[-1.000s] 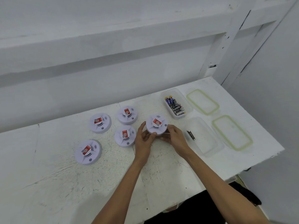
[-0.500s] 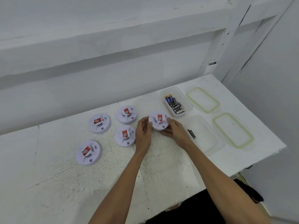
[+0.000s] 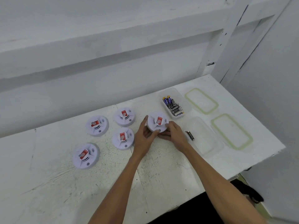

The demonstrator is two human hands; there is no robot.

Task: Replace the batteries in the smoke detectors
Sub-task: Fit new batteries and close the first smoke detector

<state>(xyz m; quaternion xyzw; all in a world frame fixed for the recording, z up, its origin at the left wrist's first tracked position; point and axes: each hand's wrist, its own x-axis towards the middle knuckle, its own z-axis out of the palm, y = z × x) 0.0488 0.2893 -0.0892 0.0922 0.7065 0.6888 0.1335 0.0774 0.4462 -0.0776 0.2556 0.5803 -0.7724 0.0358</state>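
The near rim and underside of the held smoke detector (image 3: 155, 126) are hidden behind the left hand (image 3: 143, 139) and right hand (image 3: 175, 136), whose fingers (image 3: 149, 135) partly vanish beneath it. Print on its red label (image 3: 159, 120) is too small to read. The counter (image 3: 48, 183) and both forearms (image 3: 123, 183) run off the picture's bottom edge. A dark shape (image 3: 252, 194) below the counter's right end is unidentifiable.

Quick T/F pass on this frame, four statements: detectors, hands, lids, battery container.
1. Five smoke detectors lie on the table. True.
2. The left hand and right hand both grip the rightmost detector. True.
3. Both lids are closed on their containers. False: both lids lie flat on the table.
4. The far container is empty. False: the far container holds several batteries.
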